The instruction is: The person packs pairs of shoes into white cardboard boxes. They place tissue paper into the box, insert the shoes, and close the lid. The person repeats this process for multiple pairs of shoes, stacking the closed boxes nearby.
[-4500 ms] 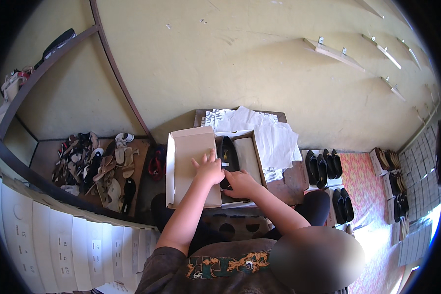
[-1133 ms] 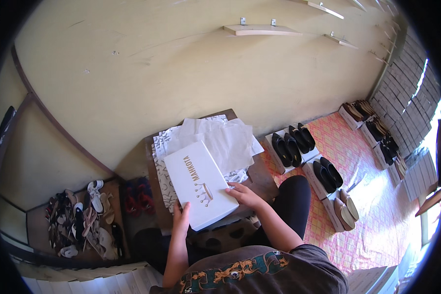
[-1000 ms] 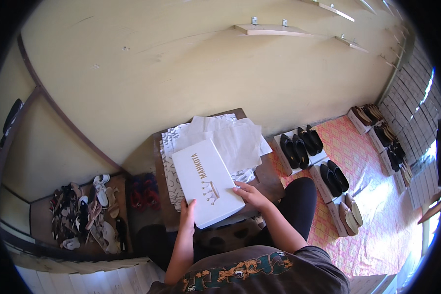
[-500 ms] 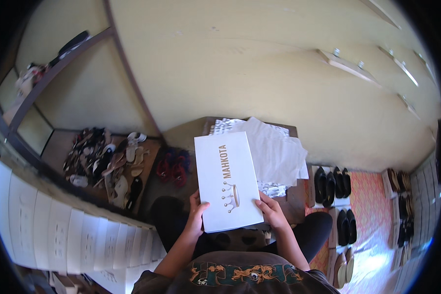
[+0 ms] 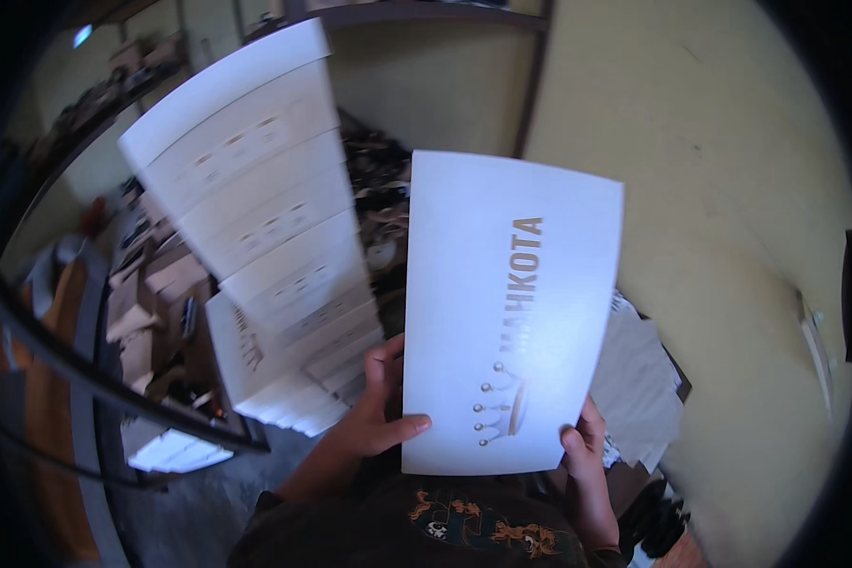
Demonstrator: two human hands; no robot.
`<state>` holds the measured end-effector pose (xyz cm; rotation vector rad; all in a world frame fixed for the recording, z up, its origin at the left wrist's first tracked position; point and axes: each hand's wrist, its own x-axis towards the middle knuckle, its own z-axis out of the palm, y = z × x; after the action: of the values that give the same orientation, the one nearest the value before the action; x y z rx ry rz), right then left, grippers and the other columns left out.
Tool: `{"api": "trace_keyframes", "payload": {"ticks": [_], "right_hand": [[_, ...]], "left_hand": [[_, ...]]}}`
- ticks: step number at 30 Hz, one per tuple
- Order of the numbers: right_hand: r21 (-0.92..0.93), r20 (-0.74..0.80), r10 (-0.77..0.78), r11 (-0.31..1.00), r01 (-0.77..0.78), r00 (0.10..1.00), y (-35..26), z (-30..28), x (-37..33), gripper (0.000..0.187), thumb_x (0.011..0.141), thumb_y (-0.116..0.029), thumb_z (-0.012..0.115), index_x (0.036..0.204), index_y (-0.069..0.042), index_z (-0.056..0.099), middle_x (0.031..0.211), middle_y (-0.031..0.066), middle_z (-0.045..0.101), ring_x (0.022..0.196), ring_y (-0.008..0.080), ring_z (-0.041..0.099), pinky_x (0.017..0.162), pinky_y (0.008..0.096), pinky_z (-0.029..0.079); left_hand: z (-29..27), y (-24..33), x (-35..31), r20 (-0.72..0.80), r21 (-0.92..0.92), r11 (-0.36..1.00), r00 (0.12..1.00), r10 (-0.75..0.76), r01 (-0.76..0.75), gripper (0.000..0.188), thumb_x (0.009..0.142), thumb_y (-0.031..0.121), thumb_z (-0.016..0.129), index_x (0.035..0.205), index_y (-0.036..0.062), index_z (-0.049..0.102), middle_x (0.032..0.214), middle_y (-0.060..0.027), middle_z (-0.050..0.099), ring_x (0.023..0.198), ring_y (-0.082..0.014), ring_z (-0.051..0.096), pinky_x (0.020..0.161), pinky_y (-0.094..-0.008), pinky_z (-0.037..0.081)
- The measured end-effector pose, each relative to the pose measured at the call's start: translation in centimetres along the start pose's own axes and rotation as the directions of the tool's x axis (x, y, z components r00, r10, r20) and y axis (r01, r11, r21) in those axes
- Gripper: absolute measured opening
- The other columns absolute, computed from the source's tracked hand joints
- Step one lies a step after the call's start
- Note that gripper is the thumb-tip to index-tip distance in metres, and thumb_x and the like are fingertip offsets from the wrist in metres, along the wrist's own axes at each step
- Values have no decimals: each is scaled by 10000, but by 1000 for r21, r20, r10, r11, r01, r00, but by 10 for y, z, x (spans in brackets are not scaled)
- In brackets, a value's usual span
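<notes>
A white shoebox point(image 5: 464, 293) with a gold crown and lettering on its lid is held up in front of my chest. My left hand point(image 5: 385, 402) grips its left edge near the lower corner, the thumb lying on the lid. On the opposite edge, my right hand point(image 5: 587, 450) is closed round the lower right corner, thumb on top. The fingers beneath the box are hidden. Just left of it rises a tall stack of white shoeboxes point(image 5: 284, 213).
Sheets of white paper point(image 5: 639, 379) lie on a table to the right, partly behind the held box. Black shoes point(image 5: 655, 516) stand at the lower right. Brown cardboard boxes point(image 5: 151, 293) are piled beyond the stack, past a dark curved bar point(image 5: 95, 364) at left.
My view has swung left toward the stack of boxes. Both hands still hold the shoebox, which is now higher and nearer to me.
</notes>
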<state>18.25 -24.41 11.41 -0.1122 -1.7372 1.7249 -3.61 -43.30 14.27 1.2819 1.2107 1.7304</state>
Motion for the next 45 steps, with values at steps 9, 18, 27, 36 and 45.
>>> {"api": "trace_keyframes", "payload": {"ticks": [9, 18, 27, 36, 45], "right_hand": [[73, 512, -376, 915, 397, 772, 26, 38, 42, 739, 759, -347, 667, 1324, 35, 383, 1306, 282, 359, 1203, 386, 391, 984, 456, 309], [60, 755, -382, 850, 523, 533, -36, 176, 101, 725, 726, -203, 733, 1324, 22, 391, 1276, 251, 399, 1167, 349, 448, 960, 394, 364], [-68, 801, 171, 978, -197, 573, 62, 263, 114, 733, 869, -220, 603, 1417, -22, 157, 1369, 215, 301, 1240, 307, 371, 977, 371, 377], [-160, 826, 275, 951, -263, 493, 113, 296, 127, 907, 805, -124, 673, 1438, -63, 27, 1432, 175, 245, 1299, 289, 309, 974, 352, 371], [-458, 507, 122, 877, 147, 854, 141, 296, 118, 394, 843, -288, 600, 1104, 0, 538, 763, 179, 626, 676, 321, 629, 614, 399, 497]], "left_hand": [[-19, 26, -133, -33, 504, 829, 953, 301, -244, 666, 687, 69, 699, 1254, -17, 360, 1199, -159, 501, 1089, -271, 504, 910, -411, 394], [-28, 4, -222, -787, -16, 947, 588, 187, -322, 715, 713, 215, 681, 1288, -13, 322, 1174, -151, 511, 1049, -274, 534, 888, -401, 435], [-116, 19, -204, -932, 18, 972, 347, 101, -236, 604, 800, 334, 542, 1277, 35, 321, 1178, -152, 471, 1085, -252, 491, 907, -380, 414], [-221, -4, -209, -896, -203, 978, 409, -169, -40, 539, 826, 363, 532, 1242, 32, 443, 1131, -129, 555, 1028, -241, 555, 883, -358, 447], [-248, -27, -173, -889, -256, 958, 420, -182, -128, 477, 824, 356, 533, 1183, 43, 492, 1071, -121, 578, 973, -233, 575, 835, -348, 469]]}}
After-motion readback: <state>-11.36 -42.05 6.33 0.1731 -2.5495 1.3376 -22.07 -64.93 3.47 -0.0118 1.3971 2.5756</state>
